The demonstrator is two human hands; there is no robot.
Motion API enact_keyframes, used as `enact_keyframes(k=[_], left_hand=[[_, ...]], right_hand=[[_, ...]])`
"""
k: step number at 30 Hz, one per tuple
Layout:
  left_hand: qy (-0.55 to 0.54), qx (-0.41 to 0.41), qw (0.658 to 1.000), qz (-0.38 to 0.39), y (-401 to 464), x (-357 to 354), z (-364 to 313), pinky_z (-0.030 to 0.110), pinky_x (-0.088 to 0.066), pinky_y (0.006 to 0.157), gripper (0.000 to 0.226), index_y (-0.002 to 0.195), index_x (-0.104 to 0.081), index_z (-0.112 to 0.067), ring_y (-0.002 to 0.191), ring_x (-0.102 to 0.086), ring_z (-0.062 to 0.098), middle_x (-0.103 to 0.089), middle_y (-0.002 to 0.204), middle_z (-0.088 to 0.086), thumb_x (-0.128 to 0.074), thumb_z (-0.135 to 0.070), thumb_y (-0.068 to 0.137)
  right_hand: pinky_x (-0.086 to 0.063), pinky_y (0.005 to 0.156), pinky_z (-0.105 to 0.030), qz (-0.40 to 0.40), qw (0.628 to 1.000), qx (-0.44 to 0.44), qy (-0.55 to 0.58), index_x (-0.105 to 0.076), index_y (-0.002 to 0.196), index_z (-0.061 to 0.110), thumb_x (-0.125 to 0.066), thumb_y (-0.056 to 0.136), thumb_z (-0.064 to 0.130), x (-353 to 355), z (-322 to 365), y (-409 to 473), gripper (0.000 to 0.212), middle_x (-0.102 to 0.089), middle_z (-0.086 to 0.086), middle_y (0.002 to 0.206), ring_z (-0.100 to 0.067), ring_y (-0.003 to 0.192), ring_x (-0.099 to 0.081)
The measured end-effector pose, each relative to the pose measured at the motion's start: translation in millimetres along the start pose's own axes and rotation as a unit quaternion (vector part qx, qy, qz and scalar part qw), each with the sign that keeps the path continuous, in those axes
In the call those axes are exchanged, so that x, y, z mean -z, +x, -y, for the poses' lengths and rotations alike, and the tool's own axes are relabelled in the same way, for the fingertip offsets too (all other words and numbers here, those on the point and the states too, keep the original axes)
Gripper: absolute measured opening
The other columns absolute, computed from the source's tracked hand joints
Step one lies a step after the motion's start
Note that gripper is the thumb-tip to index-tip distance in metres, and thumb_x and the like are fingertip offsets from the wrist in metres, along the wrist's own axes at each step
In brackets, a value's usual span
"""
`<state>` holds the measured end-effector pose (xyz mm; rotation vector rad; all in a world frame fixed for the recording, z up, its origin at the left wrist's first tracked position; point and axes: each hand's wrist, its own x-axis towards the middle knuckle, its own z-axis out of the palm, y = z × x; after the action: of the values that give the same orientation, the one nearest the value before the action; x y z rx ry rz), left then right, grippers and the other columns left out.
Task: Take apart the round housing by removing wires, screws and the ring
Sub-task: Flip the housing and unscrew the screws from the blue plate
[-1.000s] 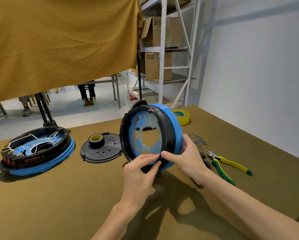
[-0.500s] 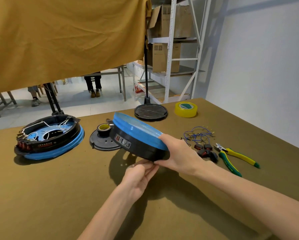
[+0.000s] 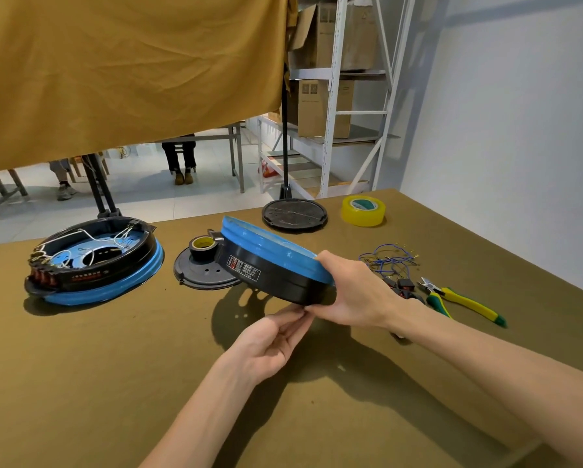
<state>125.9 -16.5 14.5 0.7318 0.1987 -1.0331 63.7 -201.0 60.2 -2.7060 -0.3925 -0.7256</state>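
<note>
Housing: you've got the round housing in the air, tilted, blue face up, just above the black cover plate.
Right hand: your right hand wraps the housing's near rim, fingers curled round it; it carries the whole weight.
Left hand: your left hand sits below the housing, palm up, fingertips pressed together at its lower edge; whether they pinch something small I cannot tell.
Slip risk: one-sided hold on a tilted disc; loosen it and the far edge likely drops onto the cover plate and the tape roll standing on it.
Snag risk: right of the housing lie the loose wires and the cutters, near your right forearm.
Open room: bare table in front of the housing, towards you; a second housing sits well to its left.
</note>
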Motion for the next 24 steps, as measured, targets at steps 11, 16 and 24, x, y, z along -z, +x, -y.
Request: enact_keyframes(k=[11,16,24], left_hand=[[0.075,-0.057,0.995,-0.041,9.4,-13.9,5.4,0.033,-0.066,0.070,0.023,0.106,-0.077,-0.001,0.090,-0.079,0.025,-0.078,0.105,0.018,-0.073,0.003,0.084],[0.425,-0.239,0.872,-0.048,19.5,-4.6,19.2,0.021,-0.061,0.072,0.011,0.099,-0.080,-0.014,0.087,-0.078,0.012,-0.081,0.091,0.001,-0.080,-0.012,0.088],[0.595,-0.352,0.720,-0.059,73.2,-35.1,40.4,0.033,-0.064,0.068,0.002,0.089,-0.079,-0.029,0.074,-0.072,0.005,-0.076,0.080,-0.013,-0.079,-0.027,0.089]], right_hand=[[-0.046,0.065,-0.013,-0.040,0.995,-0.062,0.061,-0.044,0.108,0.031,-0.084,0.073,0.047,-0.4,-11.8,-3.3,0.055,-0.056,0.020,0.091,0.001,0.081,-0.059],[-0.054,0.067,-0.016,-0.177,0.944,-0.213,0.180,-0.053,0.106,0.030,-0.089,0.065,0.044,8.1,-26.6,-6.2,0.056,-0.064,0.017,0.094,-0.001,0.090,-0.065],[-0.058,0.066,-0.021,-0.376,0.760,-0.395,0.354,-0.069,0.103,0.020,-0.088,0.064,0.043,54.2,-76.0,-14.4,0.049,-0.077,0.005,0.092,-0.010,0.087,-0.073]])
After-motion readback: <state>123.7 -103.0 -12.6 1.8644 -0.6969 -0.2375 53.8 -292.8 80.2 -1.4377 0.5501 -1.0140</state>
